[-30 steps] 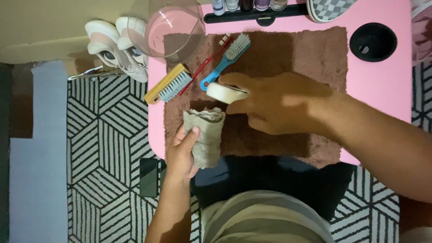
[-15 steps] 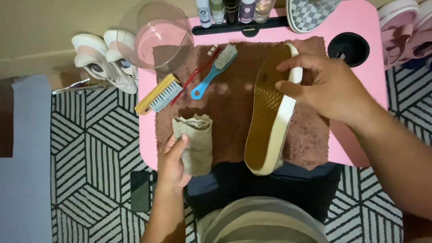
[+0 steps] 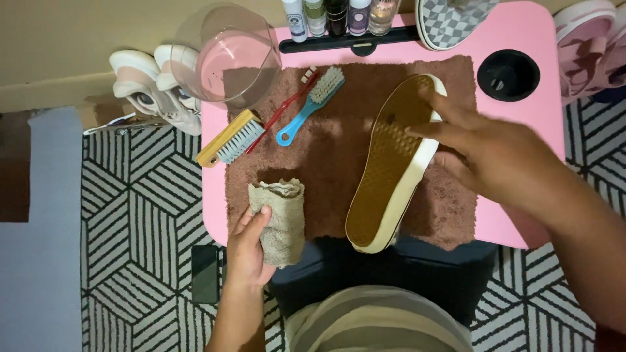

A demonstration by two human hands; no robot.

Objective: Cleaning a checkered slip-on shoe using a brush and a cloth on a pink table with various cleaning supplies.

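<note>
Right hand (image 3: 486, 156) gripping an upturned white-soled shoe (image 3: 391, 166) on a brown towel (image 3: 326, 150), left hand (image 3: 251, 244) clutching a rolled beige cloth (image 3: 282, 218) at the pink counter's (image 3: 531, 120) near edge, blue brush (image 3: 312, 104), wooden brush (image 3: 229, 137) and glass bowl (image 3: 225, 52) beyond.

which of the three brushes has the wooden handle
The wide scrub brush at the mat's left edge; the other two, a blue-handled brush and a thin red toothbrush, have plastic handles.
</note>
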